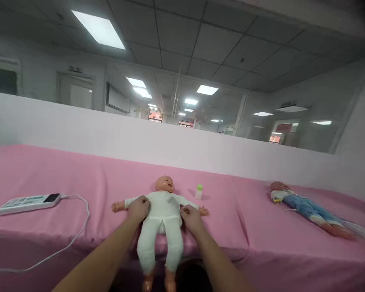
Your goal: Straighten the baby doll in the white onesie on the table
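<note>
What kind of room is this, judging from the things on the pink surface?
Probably an infant-care training room. A baby doll in white clothes lies on a pink-covered table, a second doll in blue lies further along, and a small bottle stands nearby. Glass partitions run behind.

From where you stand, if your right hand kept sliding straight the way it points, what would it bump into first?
The right hand already rests at the doll's side and points up toward the far wall. Going on, it would probably meet the doll's outstretched arm first, with the small green-capped bottle beyond; depth is unclear.
</note>
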`<state>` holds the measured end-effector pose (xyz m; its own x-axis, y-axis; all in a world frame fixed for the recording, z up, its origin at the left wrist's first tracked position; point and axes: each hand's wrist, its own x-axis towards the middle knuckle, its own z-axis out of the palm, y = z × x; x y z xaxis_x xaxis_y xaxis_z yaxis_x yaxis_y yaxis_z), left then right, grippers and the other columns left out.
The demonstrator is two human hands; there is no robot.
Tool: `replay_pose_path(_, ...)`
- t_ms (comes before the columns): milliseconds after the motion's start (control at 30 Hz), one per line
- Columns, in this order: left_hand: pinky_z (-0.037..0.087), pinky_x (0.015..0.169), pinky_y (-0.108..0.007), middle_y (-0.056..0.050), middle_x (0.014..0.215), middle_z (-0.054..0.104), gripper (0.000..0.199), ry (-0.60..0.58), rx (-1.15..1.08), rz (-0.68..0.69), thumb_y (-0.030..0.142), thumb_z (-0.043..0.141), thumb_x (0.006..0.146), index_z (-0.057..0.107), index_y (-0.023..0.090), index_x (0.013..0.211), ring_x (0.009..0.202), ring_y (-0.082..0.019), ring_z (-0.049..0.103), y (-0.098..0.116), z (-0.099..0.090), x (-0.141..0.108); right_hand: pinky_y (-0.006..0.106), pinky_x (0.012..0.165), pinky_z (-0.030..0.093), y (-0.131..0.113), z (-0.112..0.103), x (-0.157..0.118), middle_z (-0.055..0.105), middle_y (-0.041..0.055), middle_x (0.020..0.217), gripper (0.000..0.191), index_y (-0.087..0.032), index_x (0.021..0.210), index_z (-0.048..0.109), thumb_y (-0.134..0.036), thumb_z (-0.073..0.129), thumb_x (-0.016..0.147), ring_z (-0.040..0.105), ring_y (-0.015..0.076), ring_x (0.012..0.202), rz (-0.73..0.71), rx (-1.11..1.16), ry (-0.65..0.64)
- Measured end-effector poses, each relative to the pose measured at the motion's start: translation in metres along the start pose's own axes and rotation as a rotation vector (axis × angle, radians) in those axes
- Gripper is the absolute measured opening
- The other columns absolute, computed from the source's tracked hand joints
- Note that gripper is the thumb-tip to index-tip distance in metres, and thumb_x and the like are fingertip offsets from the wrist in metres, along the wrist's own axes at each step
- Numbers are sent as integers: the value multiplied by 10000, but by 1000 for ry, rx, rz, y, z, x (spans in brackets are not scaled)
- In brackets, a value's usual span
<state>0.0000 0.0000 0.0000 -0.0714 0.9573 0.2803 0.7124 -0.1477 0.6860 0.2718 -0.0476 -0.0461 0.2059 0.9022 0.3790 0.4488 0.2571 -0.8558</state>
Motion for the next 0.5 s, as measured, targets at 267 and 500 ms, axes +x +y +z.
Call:
replay_pose_path(267, 432, 738, -325, -79, 989, 786, 231, 17, -15, 36, 256, 487, 951, 693, 210, 858, 909, -264, 698, -5, 5, 5, 303, 603, 457, 5, 1, 3, 692, 21, 700, 198, -195, 786, 676, -388, 645, 753, 615, 205, 645, 86, 173, -22)
replay_pose_path(500, 389, 675, -309, -68, 881, 760, 209, 40, -64, 48, 239, 511, 941, 664, 196, 805, 806, -228, 667, -3, 2, 1, 276, 530, 417, 5, 5, 2, 635, -8, 649, 188, -201, 767, 630, -377, 674, 718, 551, 172, 572, 143, 301, -39)
